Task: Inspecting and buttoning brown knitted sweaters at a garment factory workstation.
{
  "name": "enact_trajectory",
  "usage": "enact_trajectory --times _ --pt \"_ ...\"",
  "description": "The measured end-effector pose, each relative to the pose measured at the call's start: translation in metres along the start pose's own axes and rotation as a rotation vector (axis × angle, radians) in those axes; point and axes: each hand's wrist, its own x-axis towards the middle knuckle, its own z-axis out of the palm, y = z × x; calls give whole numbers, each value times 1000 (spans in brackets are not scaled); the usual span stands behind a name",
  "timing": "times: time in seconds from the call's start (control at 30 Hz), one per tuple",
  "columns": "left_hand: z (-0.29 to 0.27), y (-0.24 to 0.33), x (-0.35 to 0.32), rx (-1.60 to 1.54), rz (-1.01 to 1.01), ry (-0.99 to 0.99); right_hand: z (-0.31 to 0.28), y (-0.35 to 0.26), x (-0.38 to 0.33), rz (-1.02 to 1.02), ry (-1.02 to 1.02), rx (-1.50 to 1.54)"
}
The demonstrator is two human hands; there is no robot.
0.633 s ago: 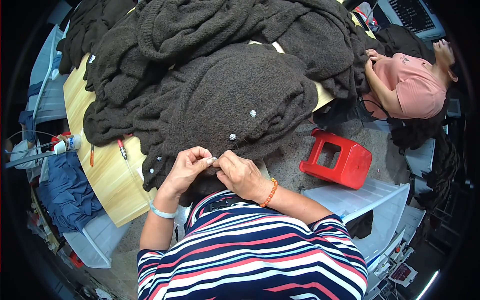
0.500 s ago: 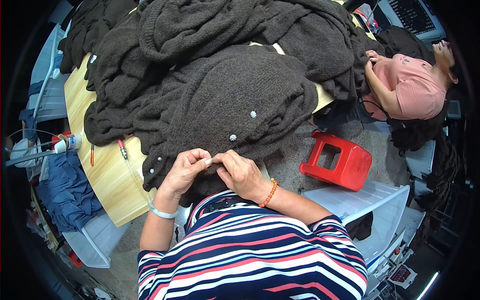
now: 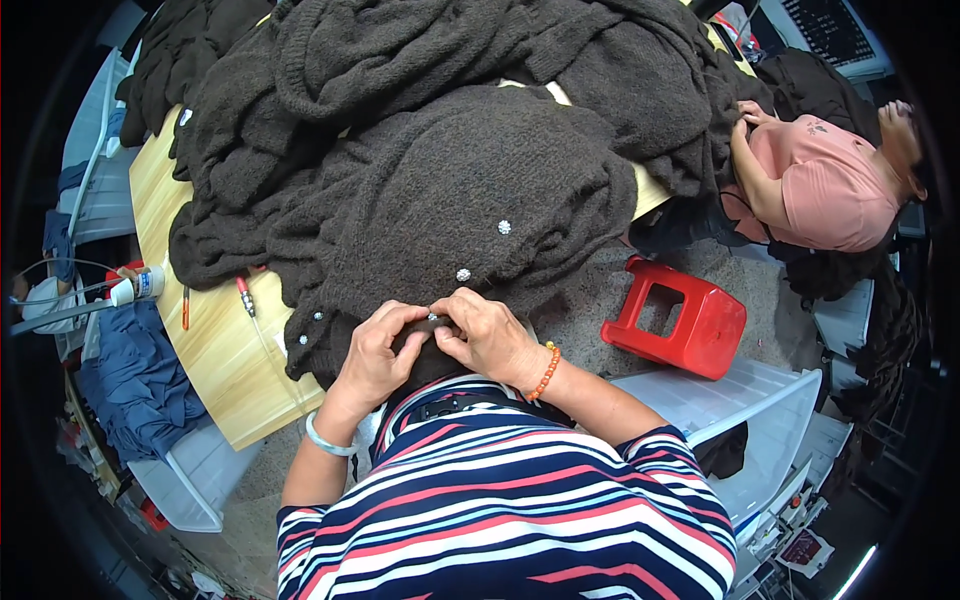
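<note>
A dark brown knit cardigan (image 3: 470,180) lies spread at the table's near edge and hangs toward my lap. Round, sparkling buttons dot it: one button (image 3: 504,228) sits farther up, and another button (image 3: 463,274) lies just beyond my fingers. My left hand (image 3: 375,355) and my right hand (image 3: 492,338) meet at the cardigan's near edge, both pinching the knit. Between their fingertips shows a small shiny button (image 3: 433,317). Whether a needle or thread is held there is too small to see.
More brown knitwear (image 3: 400,50) heaps across the wooden table (image 3: 230,370). A red-handled tool (image 3: 245,295) and an orange pen-like stick (image 3: 185,307) lie at left, near blue cloth (image 3: 140,380). A red stool (image 3: 680,320) and a translucent bin (image 3: 760,410) stand right; a person in pink (image 3: 830,185) handles knitwear.
My hands have shifted; the left fingers now grip the knit edge, with a button showing between both hands' fingertips. The person at right has leaned slightly.
</note>
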Motion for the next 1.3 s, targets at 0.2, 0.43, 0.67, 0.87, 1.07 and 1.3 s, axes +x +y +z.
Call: enact_trajectory --times 0.2,0.43,0.67,0.87,1.07,1.3 --pt "2 -5 3 76 132 87 -12 -6 5 33 -94 20" --pt "0 -9 4 -111 -73 25 -11 1 7 18 -119 59" --pt "3 -15 0 -176 -115 23 -8 7 5 37 -69 111" --pt "4 -18 1 -193 -157 51 2 3 0 -53 8 -11" --pt "5 -16 1 -252 -202 48 1 5 0 -28 -14 48" --pt "7 -12 1 -134 -67 103 -8 3 6 269 -144 237"
